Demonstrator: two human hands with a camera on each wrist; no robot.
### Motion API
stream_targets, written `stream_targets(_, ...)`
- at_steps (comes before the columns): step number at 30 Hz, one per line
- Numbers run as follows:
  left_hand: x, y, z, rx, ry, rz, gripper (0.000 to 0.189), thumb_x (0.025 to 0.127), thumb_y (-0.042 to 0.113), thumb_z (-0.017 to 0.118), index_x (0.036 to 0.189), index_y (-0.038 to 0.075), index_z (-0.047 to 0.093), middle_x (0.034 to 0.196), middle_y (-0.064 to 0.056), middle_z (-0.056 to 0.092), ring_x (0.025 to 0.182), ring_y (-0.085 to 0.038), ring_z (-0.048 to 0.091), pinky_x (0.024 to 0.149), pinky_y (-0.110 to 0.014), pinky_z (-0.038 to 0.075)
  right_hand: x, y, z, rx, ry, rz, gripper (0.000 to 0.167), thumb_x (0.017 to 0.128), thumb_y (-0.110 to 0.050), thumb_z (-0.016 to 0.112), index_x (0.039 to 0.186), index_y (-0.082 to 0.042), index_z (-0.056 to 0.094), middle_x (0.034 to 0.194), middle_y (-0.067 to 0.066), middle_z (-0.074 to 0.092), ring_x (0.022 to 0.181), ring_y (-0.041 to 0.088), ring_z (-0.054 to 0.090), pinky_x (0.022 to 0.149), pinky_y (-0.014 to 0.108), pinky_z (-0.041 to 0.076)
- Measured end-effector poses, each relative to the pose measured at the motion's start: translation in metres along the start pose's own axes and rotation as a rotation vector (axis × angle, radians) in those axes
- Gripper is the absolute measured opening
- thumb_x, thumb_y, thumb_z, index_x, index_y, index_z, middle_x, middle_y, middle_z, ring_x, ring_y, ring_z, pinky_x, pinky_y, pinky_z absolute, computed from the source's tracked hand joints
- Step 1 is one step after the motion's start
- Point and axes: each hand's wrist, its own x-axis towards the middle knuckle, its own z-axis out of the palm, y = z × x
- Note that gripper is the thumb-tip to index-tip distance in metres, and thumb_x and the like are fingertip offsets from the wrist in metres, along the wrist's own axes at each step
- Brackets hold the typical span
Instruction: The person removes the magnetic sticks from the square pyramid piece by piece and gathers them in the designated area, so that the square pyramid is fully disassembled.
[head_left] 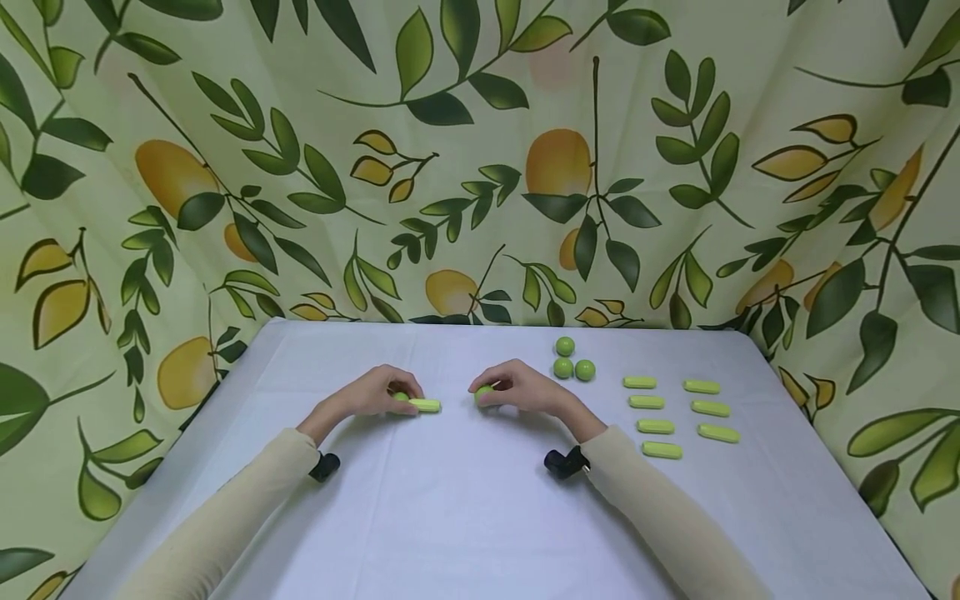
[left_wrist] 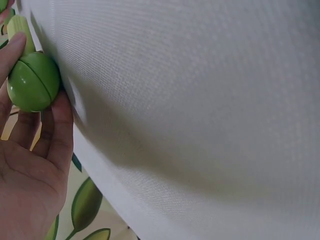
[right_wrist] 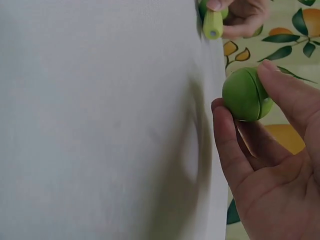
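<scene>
My left hand [head_left: 372,390] grips a glossy green ball [left_wrist: 33,82] with a seam round it, together with a pale green ribbed stick [head_left: 426,406]. The stick's one end is right at the ball, and its other end, with a small round spot in the middle, points toward my right hand. Between thumb and fingers, my right hand [head_left: 525,387] pinches a second green seamed ball [right_wrist: 245,95]. Both hands are low over the table, a short gap apart, and in the head view the fingers partly cover both balls.
Three green balls [head_left: 563,367] sit in a cluster beyond my right hand. To their right, several pale green sticks [head_left: 656,427] lie in two columns on the white-covered table [head_left: 465,517]. A leaf-and-fruit patterned curtain [head_left: 480,167] hangs behind the table and along its sides.
</scene>
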Motion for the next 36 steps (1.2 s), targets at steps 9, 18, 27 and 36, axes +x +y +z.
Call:
stream_targets(9,-0.001,0.0,0.001,0.022,0.003,0.007,0.012,0.088,0.008,0.081,0.099,0.008,0.075,0.095,0.005,0.071,0.089,-0.013,0.064,0.082,-0.033,0.053,-0.029,0.001,-0.024,0.008,0.038,0.0,0.028,0.092,-0.011,0.078,0.118,0.0,0.074,0.116,0.01,0.071,0.102,0.022,0.065,0.09,0.035,0.053)
stream_targets(18,-0.002,0.0,0.002,0.019,0.002,0.002,0.012,0.088,0.008,0.081,0.099,0.008,0.075,0.096,0.004,0.071,0.09,-0.014,0.064,0.081,-0.032,0.053,-0.058,0.003,-0.043,0.009,0.049,0.032,0.034,0.089,-0.005,0.078,0.119,0.006,0.068,0.121,0.019,0.067,0.106,0.028,0.064,0.094,0.038,0.053)
stream_targets(27,-0.001,-0.001,0.001,0.022,-0.003,0.002,0.012,0.088,0.008,0.081,0.099,0.008,0.075,0.095,0.005,0.07,0.089,-0.014,0.063,0.082,-0.032,0.053,-0.085,0.01,-0.061,-0.06,0.12,0.045,0.034,0.088,-0.004,0.08,0.117,0.007,0.068,0.118,0.019,0.067,0.105,0.028,0.064,0.089,0.033,0.056)
stream_targets(36,-0.002,0.002,0.0,0.013,-0.004,-0.011,0.012,0.089,0.008,0.08,0.1,0.008,0.075,0.096,0.004,0.07,0.089,-0.014,0.063,0.082,-0.033,0.053,-0.103,0.018,-0.07,-0.103,0.209,0.066,0.034,0.085,-0.002,0.082,0.114,0.006,0.068,0.114,0.014,0.069,0.103,0.031,0.066,0.091,0.038,0.055)
